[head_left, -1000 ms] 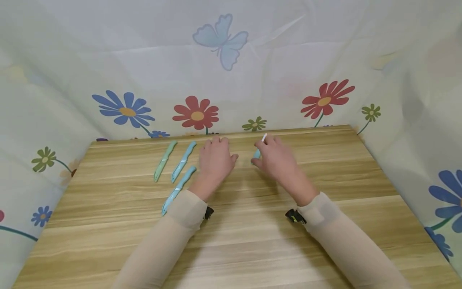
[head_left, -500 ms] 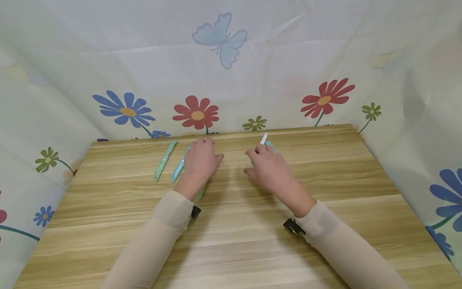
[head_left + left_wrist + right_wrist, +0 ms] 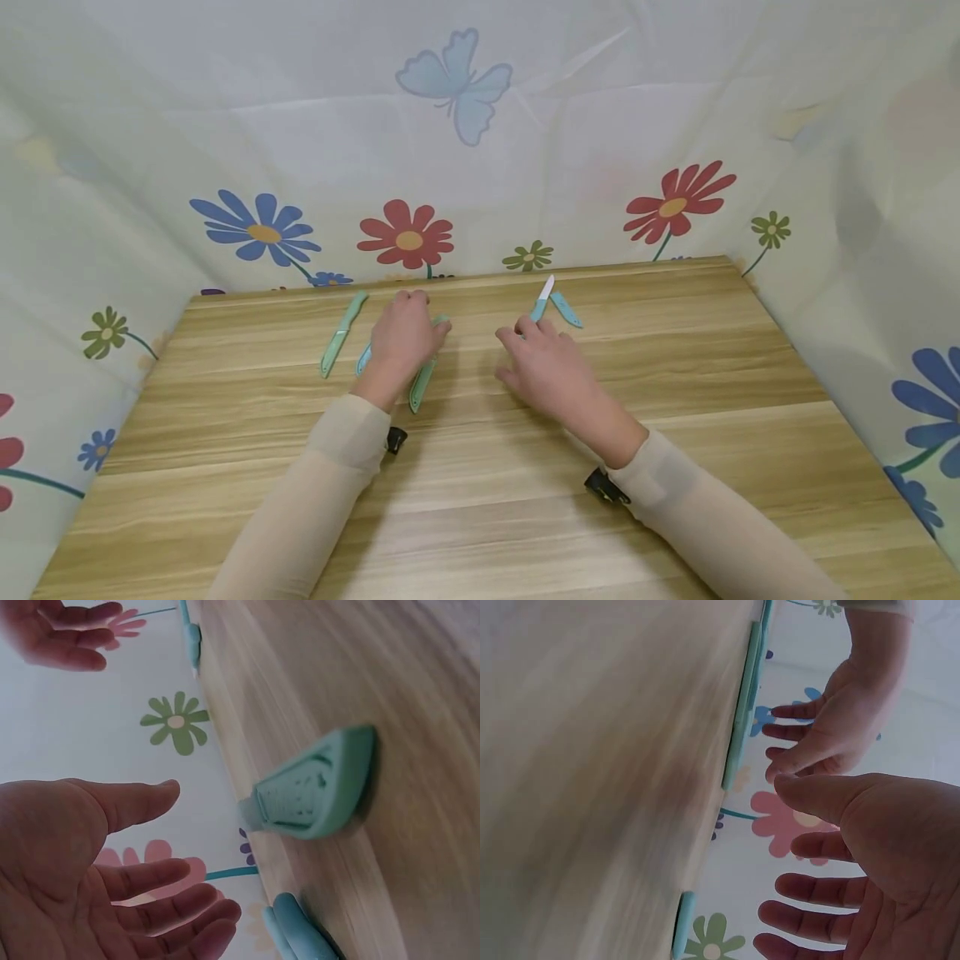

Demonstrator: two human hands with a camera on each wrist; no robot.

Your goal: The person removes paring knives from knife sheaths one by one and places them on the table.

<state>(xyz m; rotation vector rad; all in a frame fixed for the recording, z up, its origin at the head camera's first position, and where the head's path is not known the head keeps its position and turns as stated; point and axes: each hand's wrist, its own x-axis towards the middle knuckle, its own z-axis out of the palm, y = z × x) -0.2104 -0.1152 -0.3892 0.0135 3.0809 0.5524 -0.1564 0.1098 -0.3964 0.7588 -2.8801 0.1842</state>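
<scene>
My left hand (image 3: pixel 405 333) hovers over the knives on the left, fingers extended and palm holding nothing in the left wrist view. Beneath and beside it lie a sheathed green knife (image 3: pixel 422 385) and a sheathed blue knife (image 3: pixel 363 359), both partly covered by the hand. Further left is another sheathed green knife (image 3: pixel 342 337). My right hand (image 3: pixel 551 362), its fingers loosely bent around nothing, is just in front of an unsheathed blue knife (image 3: pixel 540 310) with a white blade. That knife's blue sheath (image 3: pixel 566 309) lies at an angle to its right.
The wood-grain table (image 3: pixel 480 517) ends at a white flowered curtain (image 3: pixel 585 175), which also rises on both sides. A black wrist strap piece (image 3: pixel 606 486) shows under my right sleeve, another under my left.
My right hand has let go of the blue knife and drawn back toward me, uncovering knife and sheath. My left hand has moved left, exposing a green knife and covering blue ones.
</scene>
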